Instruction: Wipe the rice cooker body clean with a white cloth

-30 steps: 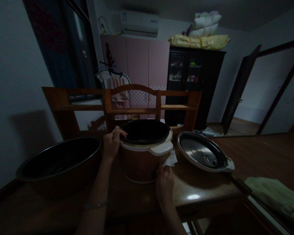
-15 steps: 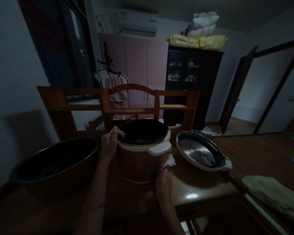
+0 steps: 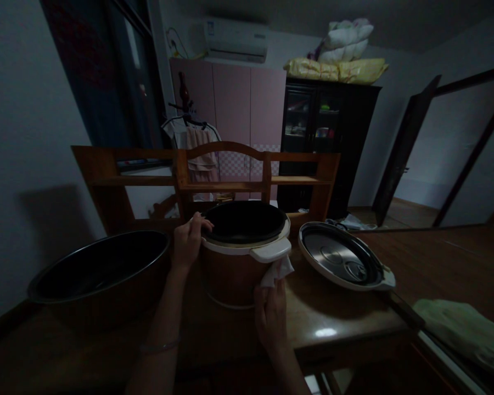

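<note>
A rice cooker point(image 3: 230, 271) with a brown body and white rim stands uncovered on the wooden table point(image 3: 346, 318); its inside is dark. My left hand point(image 3: 189, 238) is closed on the cooker's left rim, fingers curled over the edge. Low on the front right side of the cooker is my right hand point(image 3: 271, 312), its fingers closed on a white tissue point(image 3: 279, 271) that sticks up under the white side handle point(image 3: 271, 250). To the right, the cooker's lid point(image 3: 337, 255) lies with its metal inner side up. A large dark inner pot point(image 3: 102, 274) sits at the left.
Behind the cooker runs a wooden shelf rack point(image 3: 222, 185) along the table's back. A pale green cloth point(image 3: 456, 323) lies beyond the right edge. Farther back are a pink wardrobe point(image 3: 230, 109), a dark cabinet point(image 3: 349, 137) and a doorway.
My right hand has shifted slightly left and down along the cooker's front, and more of the white tissue shows. My left hand keeps its hold on the rim. The view has shifted a little.
</note>
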`<state>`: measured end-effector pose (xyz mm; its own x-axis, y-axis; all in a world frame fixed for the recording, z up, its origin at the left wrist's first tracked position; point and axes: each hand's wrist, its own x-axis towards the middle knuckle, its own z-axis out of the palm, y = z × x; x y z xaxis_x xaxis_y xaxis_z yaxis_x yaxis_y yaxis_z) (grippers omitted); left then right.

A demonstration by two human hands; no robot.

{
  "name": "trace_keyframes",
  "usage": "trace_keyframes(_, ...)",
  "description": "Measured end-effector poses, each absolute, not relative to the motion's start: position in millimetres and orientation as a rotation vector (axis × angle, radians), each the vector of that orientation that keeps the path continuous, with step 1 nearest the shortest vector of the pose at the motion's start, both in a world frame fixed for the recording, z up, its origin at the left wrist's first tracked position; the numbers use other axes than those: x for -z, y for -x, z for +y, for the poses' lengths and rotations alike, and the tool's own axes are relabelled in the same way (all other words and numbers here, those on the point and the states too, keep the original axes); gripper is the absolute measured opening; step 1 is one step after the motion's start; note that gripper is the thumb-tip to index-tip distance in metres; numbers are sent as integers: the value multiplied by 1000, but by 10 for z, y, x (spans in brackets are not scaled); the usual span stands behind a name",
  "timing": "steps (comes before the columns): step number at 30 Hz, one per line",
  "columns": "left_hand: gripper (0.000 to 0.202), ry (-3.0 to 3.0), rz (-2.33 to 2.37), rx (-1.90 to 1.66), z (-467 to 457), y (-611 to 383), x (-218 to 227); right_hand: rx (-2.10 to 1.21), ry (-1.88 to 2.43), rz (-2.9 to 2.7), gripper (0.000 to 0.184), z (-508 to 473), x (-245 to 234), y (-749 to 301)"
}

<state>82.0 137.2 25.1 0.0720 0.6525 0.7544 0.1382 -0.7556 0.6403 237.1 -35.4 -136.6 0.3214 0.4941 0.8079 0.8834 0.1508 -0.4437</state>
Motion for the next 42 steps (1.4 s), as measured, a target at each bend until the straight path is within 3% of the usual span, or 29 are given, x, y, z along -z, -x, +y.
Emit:
trace_keyframes(3,55,-1953,776,-1737,1377,-821,-252,339,1505,-1315,38,-358,1330,-2369)
trace_keyframes(9,54,-1950,764,-1730,1377,-816,-252,431,1534,-1332,33,-375,1251,-2362)
trace_keyframes(19,53,-1951,788,-1729,1417,-817,-221,337,1755,-1040,59,-301,1321,-2468)
trace_keyframes(34,53,-1953,782,-1740,1389,-818,-227,142,1565,-1061,42,-375,1304,-2407)
trace_keyframes(42,53,-1934,789,-1739,1379,-820,-236,229,1461,-1306,42,-402,1333,-2370)
